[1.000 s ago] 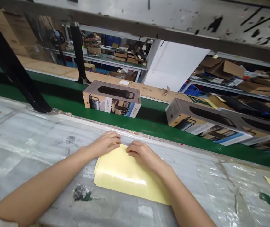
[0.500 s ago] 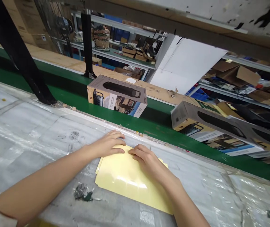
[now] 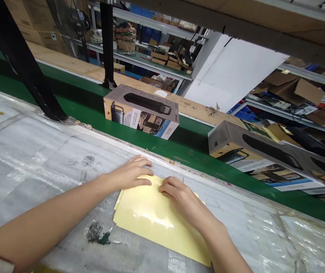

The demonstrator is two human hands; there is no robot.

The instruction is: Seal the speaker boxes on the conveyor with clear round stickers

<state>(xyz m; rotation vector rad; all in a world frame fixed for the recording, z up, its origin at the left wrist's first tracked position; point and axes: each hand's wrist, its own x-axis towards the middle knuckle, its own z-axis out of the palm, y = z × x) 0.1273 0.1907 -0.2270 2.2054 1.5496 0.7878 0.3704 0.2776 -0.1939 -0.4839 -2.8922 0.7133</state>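
Note:
A small stack of glossy yellow sheets (image 3: 151, 216) lies on the plastic-covered bench, its edges slightly out of line. My left hand (image 3: 132, 174) rests at the stack's upper left corner, fingers stretched out and thumb lying on the top sheet. Over the upper right part of the stack, my right hand (image 3: 181, 195) is closed, its fingers curled and pressed together at the sheet's surface. Whatever those fingertips pinch, if anything, is too small or hidden to make out. Rounded bright reflections run across the top sheet.
Beyond the bench edge, a green conveyor belt (image 3: 190, 142) carries a printed carton (image 3: 142, 110) and further cartons (image 3: 253, 151) at the right. A black post (image 3: 25, 64) stands at the left. An overhead beam (image 3: 236, 19) crosses the top. Shelves with boxes stand behind.
My right hand has shifted slightly right, away from my left hand, and its fingers have curled in more. My left hand stays in nearly the same spot. The view has tilted slightly.

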